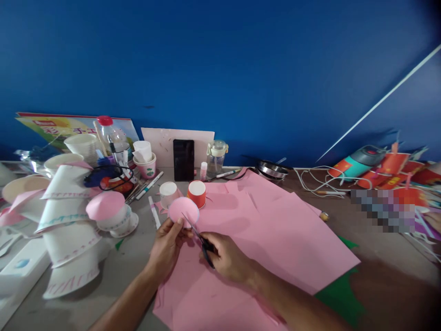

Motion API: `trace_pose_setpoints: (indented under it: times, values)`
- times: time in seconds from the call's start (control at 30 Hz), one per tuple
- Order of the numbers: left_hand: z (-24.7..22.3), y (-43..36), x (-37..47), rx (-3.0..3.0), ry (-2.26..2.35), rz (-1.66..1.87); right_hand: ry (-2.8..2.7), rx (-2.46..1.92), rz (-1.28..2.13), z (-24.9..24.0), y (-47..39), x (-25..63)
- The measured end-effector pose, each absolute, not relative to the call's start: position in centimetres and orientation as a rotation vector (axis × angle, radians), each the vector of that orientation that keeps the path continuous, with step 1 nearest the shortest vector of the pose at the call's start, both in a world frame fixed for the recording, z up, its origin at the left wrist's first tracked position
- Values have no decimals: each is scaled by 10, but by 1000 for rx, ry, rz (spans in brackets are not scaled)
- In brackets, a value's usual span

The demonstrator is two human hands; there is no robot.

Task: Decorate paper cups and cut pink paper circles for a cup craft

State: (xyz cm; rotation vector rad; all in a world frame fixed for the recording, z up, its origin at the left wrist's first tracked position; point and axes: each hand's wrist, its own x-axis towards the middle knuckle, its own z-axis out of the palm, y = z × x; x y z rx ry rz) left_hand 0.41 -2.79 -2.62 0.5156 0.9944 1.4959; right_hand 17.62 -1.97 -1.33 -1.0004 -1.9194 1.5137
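Observation:
A round pink paper disc (183, 210) is pinched at its lower edge by my left hand (169, 237). My right hand (223, 255) grips black-handled scissors (207, 250), whose blades reach up and left over the disc. Both hands are above large pink paper sheets (268, 230) spread on the table. Just behind the disc stand a white paper cup (168, 193) and a red paper cup (196, 193).
Stacked white paper cups (70, 230) and a pink-topped cup (106, 207) are at the left. A black phone (183, 160), a glue stick (203, 171) and a lidded jar (217, 158) line the wall. A tape roll (272, 170), cables and a person's hand (434, 221) are rightward.

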Motion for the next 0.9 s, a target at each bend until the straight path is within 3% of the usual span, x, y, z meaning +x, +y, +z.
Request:
trace_pose_setpoints:
  times: [0.9]
  values:
    - [-26,-28,4,493,997,1497,-1979,-1011,1464,-12,-18,177]
